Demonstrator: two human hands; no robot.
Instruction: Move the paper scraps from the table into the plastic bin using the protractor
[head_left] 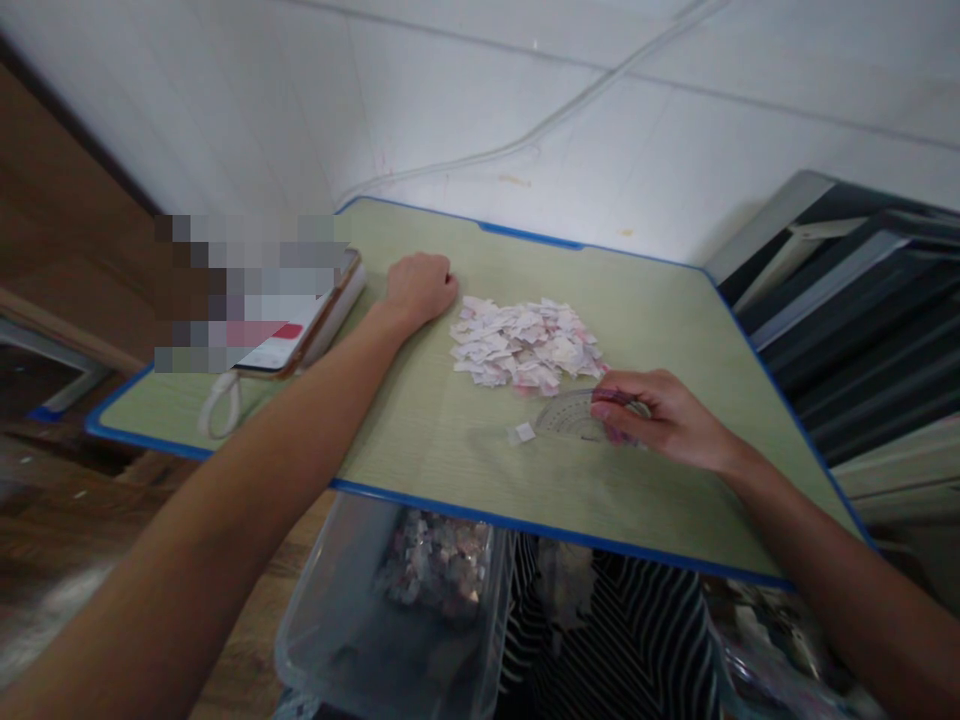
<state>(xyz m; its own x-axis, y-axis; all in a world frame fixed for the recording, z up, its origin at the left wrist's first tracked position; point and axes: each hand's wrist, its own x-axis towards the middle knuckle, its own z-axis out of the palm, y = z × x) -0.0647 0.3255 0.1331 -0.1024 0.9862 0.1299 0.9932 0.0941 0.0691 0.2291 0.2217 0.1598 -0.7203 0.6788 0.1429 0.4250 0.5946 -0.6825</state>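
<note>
A clear half-round protractor (564, 415) lies low over the green table, its curved edge toward the left. My right hand (656, 415) grips its right end between thumb and fingers. Just left of the protractor is a small white paper piece (524, 431). Behind it, a heap of small paper scraps (525, 345), white with pinkish marks, spreads across the middle of the table. My left hand (421, 287) rests on the tabletop left of the heap, curled into a fist and apart from the scraps.
The green table (420, 440) has a blue edge. A phone (281, 330) with a strap lies at its left. Below the front edge, a clear plastic bin (322, 620) holds many small pieces. Dark folded items (862, 300) lean at the right; a cable (517, 145) crosses the wall.
</note>
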